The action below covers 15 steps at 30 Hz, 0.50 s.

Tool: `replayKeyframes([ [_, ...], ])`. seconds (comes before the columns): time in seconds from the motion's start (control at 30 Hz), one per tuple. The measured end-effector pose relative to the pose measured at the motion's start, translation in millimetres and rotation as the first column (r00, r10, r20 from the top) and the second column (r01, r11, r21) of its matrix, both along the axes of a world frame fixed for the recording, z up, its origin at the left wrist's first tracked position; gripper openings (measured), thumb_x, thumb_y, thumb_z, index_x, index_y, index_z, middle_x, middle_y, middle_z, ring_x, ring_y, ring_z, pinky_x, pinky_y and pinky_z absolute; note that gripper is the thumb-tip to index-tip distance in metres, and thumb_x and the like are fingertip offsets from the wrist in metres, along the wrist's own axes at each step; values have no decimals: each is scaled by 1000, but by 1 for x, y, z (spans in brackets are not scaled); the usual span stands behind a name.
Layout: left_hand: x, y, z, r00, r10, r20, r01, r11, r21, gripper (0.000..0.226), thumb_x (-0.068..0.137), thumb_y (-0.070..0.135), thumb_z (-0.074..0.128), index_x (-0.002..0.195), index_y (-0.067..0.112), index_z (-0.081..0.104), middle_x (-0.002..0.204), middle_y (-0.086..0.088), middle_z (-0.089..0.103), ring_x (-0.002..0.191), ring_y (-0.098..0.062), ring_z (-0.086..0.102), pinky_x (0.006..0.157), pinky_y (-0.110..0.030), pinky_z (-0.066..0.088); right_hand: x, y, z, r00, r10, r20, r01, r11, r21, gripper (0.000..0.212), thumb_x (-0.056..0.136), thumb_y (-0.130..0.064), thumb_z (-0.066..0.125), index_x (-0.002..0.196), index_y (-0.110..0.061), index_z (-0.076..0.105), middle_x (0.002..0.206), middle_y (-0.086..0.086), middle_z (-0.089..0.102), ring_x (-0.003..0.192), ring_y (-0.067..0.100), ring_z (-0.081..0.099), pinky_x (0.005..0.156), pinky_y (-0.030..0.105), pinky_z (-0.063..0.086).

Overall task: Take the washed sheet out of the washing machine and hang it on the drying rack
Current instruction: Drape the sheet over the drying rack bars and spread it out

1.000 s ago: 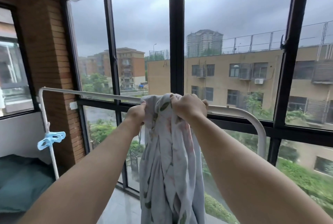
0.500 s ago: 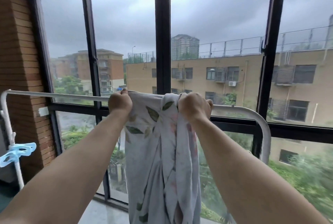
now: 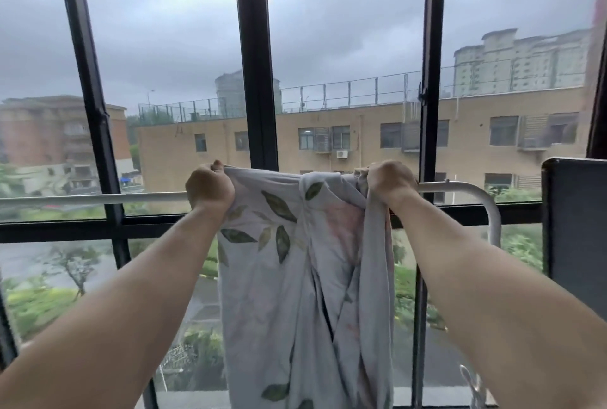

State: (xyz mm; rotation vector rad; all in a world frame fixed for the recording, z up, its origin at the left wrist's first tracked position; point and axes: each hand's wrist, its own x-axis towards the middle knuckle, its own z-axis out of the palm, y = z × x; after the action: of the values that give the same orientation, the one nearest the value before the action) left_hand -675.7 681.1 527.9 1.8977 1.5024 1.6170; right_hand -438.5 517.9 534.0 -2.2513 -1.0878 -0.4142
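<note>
A pale grey sheet [image 3: 295, 277] printed with green leaves and faint pink flowers hangs down in folds from its top edge, stretched level with the white top bar of the drying rack [image 3: 92, 200]. My left hand [image 3: 209, 188] grips the sheet's top left corner at the bar. My right hand [image 3: 389, 183] grips a bunched part of the top edge further right. The bar runs behind the cloth and both fists, then curves down at the right end [image 3: 492, 221]. I cannot tell whether the sheet lies over the bar or just in front of it.
Tall black-framed windows [image 3: 256, 80] stand right behind the rack, with buildings and trees outside. A dark flat panel [image 3: 574, 228] rises at the right edge, close to the rack's curved end. A pale clip-like object [image 3: 469, 382] shows at the bottom right.
My hands have drawn apart along the bar, spreading the sheet's top edge wider. The view has swung right, so the brick wall and blue clip at the left are gone.
</note>
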Motion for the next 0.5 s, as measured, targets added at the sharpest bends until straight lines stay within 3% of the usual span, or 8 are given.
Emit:
replayKeyframes([
  [0.2,-25,20,0,998,55,17,-53,994,-94,46,107,25,34,117,-10,60,123,-33,60,116,-45,55,93,-42,41,-1,3,0,999,-31,-11,31,999,-12,39,100,-8,29,115,0,64,119,23,63,108,38,58,76,37,38],
  [0.37,-52,29,-3,991,130,-39,-134,979,-152,46,106,27,36,116,-11,60,123,-33,59,116,-46,55,94,-43,43,-5,0,4,982,-6,-188,20,997,75,37,102,-12,31,113,5,62,122,24,60,114,39,55,96,39,44],
  [0.43,-51,25,-1,987,130,-96,-145,974,-172,44,104,28,39,114,-9,60,122,-31,61,113,-46,57,89,-44,46,-4,3,4,980,15,-200,2,996,84,37,101,-22,35,109,0,64,120,22,62,110,37,56,99,41,44],
  [0.5,-46,16,3,969,165,-185,-202,958,-204,44,100,33,45,118,-5,56,123,-27,60,110,-44,59,84,-44,47,-4,6,1,974,52,-219,-30,994,104,47,98,-45,37,102,-9,66,117,15,67,105,33,57,104,43,40],
])
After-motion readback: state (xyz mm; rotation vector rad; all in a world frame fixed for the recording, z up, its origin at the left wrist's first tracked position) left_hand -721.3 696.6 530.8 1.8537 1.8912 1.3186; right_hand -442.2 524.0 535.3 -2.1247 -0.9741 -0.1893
